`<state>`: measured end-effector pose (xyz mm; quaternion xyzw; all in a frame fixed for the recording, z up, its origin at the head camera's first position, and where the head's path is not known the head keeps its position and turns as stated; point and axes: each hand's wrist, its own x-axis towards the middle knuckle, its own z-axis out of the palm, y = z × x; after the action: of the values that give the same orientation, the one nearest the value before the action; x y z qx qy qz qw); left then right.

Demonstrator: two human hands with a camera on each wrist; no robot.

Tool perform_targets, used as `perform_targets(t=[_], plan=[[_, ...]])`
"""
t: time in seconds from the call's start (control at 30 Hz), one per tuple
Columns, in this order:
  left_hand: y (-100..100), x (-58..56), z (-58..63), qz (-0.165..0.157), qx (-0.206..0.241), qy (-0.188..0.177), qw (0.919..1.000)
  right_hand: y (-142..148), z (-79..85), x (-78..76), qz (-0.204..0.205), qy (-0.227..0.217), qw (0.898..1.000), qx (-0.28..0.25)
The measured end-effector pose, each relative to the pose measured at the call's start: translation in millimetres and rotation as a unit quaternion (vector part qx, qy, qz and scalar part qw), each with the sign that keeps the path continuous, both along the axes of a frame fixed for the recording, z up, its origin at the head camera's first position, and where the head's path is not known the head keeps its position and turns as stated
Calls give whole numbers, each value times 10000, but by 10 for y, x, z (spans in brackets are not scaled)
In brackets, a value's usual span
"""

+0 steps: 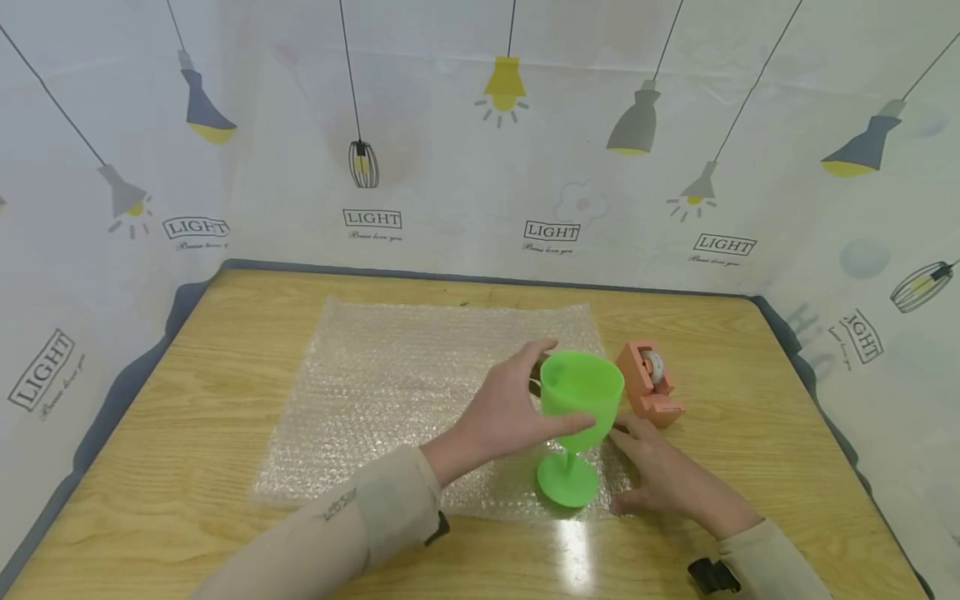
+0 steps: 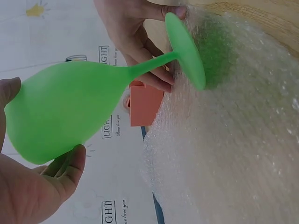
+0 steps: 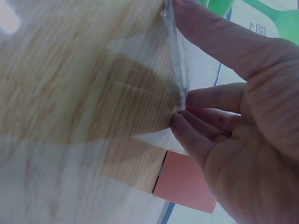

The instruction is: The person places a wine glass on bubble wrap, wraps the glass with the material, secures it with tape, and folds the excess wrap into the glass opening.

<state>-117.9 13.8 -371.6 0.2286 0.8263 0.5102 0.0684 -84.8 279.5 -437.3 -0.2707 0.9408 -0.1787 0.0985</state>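
A bright green plastic goblet (image 1: 561,402) stands near the front right corner of a clear bubble wrap sheet (image 1: 405,383), its round foot close over the film. My left hand (image 1: 501,408) grips the bowl, thumb on the near side and fingers around the far side. In the left wrist view the goblet (image 2: 70,107) has its stem and foot free of fingers. At the wrap's right edge is my right hand (image 1: 663,477), thumb and fingers spread apart. Its fingertips (image 3: 180,120) touch that edge in the right wrist view.
A coral tape dispenser (image 1: 637,379) with a roll of tape stands just beyond my right hand, right of the wrap. Underneath lies a wood-grain table (image 1: 195,400). A pale curtain (image 1: 450,167) printed with lamps encloses its back and sides.
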Motion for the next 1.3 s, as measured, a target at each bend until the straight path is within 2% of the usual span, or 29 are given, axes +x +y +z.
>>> perform_targets(t=[0.17,0.4,0.77,1.03,1.3], plan=[[30,-53,2,302,-116,-459,9984,0,-8,6,-29,24,10000,17],[68,-167,-30,563,-112,-953,9938,3,-21,13,-66,0,10000,63],[125,-372,-110,1049,-264,-1607,9811,2,-24,10,-107,-98,9999,57],[171,-482,-191,1218,-552,-1905,9725,2,-21,12,-120,-126,9998,38],[209,-568,-266,1169,-468,-2406,9624,3,-17,21,-209,-173,9996,-13]])
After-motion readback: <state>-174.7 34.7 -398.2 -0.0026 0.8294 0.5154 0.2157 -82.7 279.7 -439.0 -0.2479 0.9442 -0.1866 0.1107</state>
